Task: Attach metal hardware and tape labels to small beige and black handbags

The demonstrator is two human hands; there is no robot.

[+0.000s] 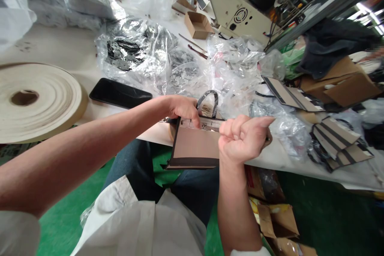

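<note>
A brown bag panel [196, 144] with dark edging and a dark loop handle [212, 95] lies over the table's near edge, above my lap. My left hand [186, 110] grips its upper edge beside the handle, one finger bent down onto the pale strip [207, 125] there. Over the panel's right side, my right hand [243, 138] is closed with the thumb pointing right. Whatever is inside that fist is hidden, and it covers the panel's right end.
A large roll of cream strip [57, 96] and a black phone [120, 92] lie to the left. Plastic bags of dark pieces [129, 54] fill the middle. A small cardboard box [198, 25] sits near a beige machine [240, 16]. More bag panels [339, 142] lie right.
</note>
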